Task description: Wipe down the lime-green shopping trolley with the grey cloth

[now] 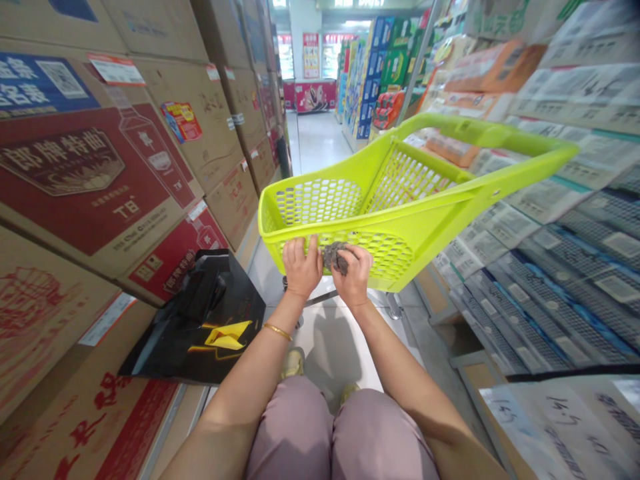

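A lime-green plastic shopping cart (325,225) with honeycomb mesh sides stands before my knees, its handle toward the right. My right hand (354,270) presses a crumpled dark grey rag (334,257) against the near mesh side, fingers curled round it. Just to the left, my left hand (303,267) has its fingers bent against the same side and grips the cart; its fingertips lie on the mesh below the rim. The rag lies between both hands, partly covered by the right fingers.
Stacked cardboard cartons (170,160) line the left, with a black gift bag (200,313) low beside my left arm. Packaged goods (555,267) fill the shelves on the right. A tiled aisle (317,143) runs beyond the cart toward a pink display counter (315,97).
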Tool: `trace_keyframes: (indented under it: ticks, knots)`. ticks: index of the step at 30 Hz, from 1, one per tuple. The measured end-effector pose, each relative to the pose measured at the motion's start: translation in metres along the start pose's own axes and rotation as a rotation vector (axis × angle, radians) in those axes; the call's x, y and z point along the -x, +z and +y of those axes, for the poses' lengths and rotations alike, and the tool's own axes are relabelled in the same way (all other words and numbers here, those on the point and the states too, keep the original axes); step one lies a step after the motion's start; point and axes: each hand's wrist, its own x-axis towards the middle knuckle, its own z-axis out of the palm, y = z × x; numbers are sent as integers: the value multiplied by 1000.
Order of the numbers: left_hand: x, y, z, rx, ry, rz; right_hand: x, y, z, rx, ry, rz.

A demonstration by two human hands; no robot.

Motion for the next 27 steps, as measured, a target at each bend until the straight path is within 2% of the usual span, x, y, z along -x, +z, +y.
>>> trace_keyframes:
  ticks: [5, 8, 12, 17, 22, 25, 27]
  knots:
    - [1, 19, -19, 58, -31, 39, -26, 17, 2, 21, -68, -7]
    - [3, 27, -21, 71, -82, 76, -27, 32, 3, 46, -109, 2]
    - [7, 29, -18, 77, -112, 71, -3, 45, 5, 101, -121, -16]
    - [8, 24, -16, 69, -108, 64, 36, 48, 7, 64, -131, -54]
    - [7, 25, -17, 94, -120, 54, 74, 45, 7, 96, -98, -212]
    - [8, 28, -16, 92, -127, 75, 80, 42, 7, 96, -76, -276]
    - [9, 29, -15, 88, -138, 87, 73, 39, 7, 67, -74, -252]
